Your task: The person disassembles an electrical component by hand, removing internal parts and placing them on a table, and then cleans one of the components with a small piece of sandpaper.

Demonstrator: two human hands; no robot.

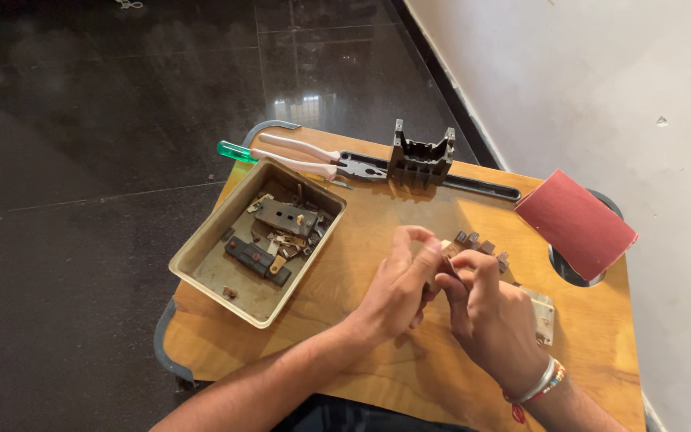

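Note:
Over the wooden table [377, 212], my left hand [400, 284] and my right hand [489, 316] meet and pinch one small dark part [446, 268] between their fingertips. The part is mostly hidden by the fingers. Just beyond them lies a row of small grey-brown switch pieces [481, 246]. A pale switch plate [544, 314] lies beside my right hand, partly covered by it. My right wrist wears a beaded band.
A beige metal tray [201, 260] with several dark switch parts stands at the left. Pliers with white handles [301, 158], a green screwdriver handle [236, 151] and a dark plastic housing [421, 156] lie at the back. Red sandpaper [576, 224] covers a cup hole at right. A wall stands right.

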